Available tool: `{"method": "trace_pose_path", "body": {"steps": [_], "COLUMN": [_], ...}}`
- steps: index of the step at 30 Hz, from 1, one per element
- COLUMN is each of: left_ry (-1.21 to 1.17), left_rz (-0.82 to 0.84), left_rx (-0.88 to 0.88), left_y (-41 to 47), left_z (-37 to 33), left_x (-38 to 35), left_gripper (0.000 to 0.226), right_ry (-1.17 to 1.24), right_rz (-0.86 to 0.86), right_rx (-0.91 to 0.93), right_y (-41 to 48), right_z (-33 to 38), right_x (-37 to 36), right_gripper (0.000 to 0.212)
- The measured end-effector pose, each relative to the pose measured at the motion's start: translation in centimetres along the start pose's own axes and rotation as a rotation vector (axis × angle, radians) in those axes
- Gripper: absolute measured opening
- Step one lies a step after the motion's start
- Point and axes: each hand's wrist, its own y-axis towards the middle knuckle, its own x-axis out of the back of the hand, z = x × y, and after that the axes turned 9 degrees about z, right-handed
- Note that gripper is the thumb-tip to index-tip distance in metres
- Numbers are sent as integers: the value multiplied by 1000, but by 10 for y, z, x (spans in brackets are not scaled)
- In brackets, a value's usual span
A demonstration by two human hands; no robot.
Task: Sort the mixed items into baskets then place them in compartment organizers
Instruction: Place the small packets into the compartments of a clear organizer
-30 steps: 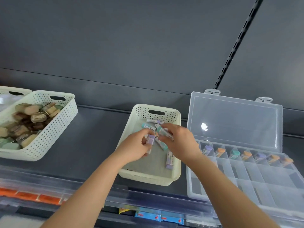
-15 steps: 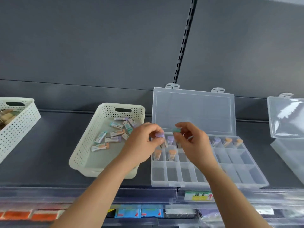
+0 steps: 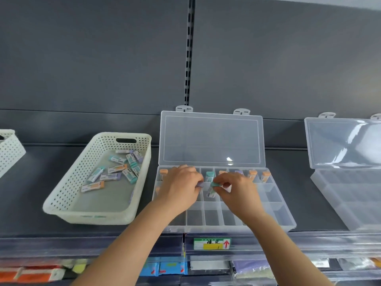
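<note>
Both hands are down over the clear organizer (image 3: 277,216) on the shelf (image 3: 35,205). The left hand (image 3: 181,187) pinches a purple-capped item (image 3: 200,184) at its fingertips, and the right hand (image 3: 238,189) pinches a teal-capped item (image 3: 212,190), tilted over a middle-row compartment. More loose items (image 3: 115,169) lie in the white basket (image 3: 68,188) just left of the organizer.

Legible marks: one shelf tag.
Tag (image 3: 212,243) on the shelf rail (image 3: 82,242), at 6 o'clock from the organizer (image 3: 276,215): green header, yellow band, red up-arrow at its right end. The handwritten characters are not legible. Print on the erasers (image 3: 115,176) in the basket (image 3: 61,203), 9 o'clock, is too small to read.
</note>
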Motion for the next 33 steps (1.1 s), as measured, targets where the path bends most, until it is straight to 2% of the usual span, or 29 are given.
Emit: {"method": "trace_pose_path", "body": {"steps": [7,15,22,27,33], "left_ry": [145,153,173,165,214], "left_rz": [102,126,146,91,-2], "left_rx": [42,75,92,110,241], "left_y": [4,5,1,-5,-30], "left_z": [-2,1,4,4,24], "left_x": [-9,-11,-10,0,30], "left_gripper": [15,12,13,25,26], "right_ry": [-82,-122,-146,-117,-154], "right_rz": [119,149,157,150,170], "right_rx": [41,89,116,119,200], "right_y": [3,5,5,11,26], "right_z": [-10,-15,-15,-9,16], "right_x": [-11,-15,-13,-8,-7], "right_gripper": [16,17,31,33,28]}}
